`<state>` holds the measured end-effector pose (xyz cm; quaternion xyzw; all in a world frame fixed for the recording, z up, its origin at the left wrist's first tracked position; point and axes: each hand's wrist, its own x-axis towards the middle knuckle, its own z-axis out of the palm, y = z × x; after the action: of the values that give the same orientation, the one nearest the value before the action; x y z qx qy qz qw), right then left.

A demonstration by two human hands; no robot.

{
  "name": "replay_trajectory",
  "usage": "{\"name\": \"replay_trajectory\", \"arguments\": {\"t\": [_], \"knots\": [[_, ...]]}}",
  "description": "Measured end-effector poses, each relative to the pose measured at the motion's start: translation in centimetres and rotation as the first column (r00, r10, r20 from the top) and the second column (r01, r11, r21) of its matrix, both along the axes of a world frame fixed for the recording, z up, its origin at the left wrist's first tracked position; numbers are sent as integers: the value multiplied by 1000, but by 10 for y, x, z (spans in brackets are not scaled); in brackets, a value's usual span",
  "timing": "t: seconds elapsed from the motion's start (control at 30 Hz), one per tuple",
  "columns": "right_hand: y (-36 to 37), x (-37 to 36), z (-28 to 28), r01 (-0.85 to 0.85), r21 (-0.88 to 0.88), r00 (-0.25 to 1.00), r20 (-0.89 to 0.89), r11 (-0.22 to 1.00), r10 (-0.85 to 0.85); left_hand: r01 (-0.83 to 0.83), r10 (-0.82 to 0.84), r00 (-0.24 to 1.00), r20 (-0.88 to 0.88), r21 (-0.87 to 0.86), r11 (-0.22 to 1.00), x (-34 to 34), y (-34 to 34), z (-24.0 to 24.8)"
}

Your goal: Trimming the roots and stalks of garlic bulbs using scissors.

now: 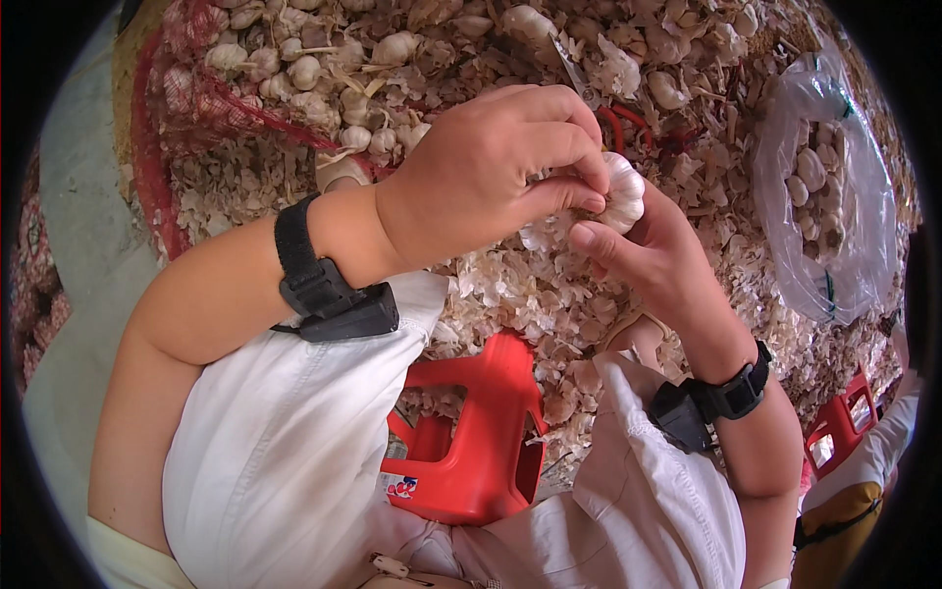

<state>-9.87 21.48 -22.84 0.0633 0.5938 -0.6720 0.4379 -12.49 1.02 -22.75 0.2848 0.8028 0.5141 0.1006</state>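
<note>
Between my two hands is a white garlic bulb [624, 193], held above a heap of garlic skins. My left hand [500, 162] comes over from the left, its thumb and fingertips pinched at the bulb's left side. My right hand [653, 245] cups the bulb from the right and below, the thumb toward its lower edge. Some of the right fingers are hidden behind the bulb. Just beyond the hands lie scissors with red handles [628, 123], partly covered by skins and bulbs.
A red mesh sack [147, 128] with garlic bulbs lies at the far left. On the right stands a clear plastic bag [775, 196] holding garlic. Between my knees is a red plastic stool [481, 432]. Loose skins [491, 285] cover the ground.
</note>
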Motion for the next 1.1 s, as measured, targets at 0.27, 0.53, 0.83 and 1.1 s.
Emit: {"name": "replay_trajectory", "arguments": {"t": [0.27,0.53,0.83,1.1], "knots": [[4,-6,3,-20,23,999,43,1000,19,-90,91,985,148,-12,996,3,3,0],[6,-9,8,-168,41,983,-65,985,170,214,-251,938,-240,-171,962,-7,2,8],[3,-4,2,-116,16,984,-130,993,117,54,-57,993,-108,-32,998,-1,-2,9],[12,-9,6,168,-291,935,350,942,-58,-27,25,979,203,8,1000,-1,-2,6]]}}
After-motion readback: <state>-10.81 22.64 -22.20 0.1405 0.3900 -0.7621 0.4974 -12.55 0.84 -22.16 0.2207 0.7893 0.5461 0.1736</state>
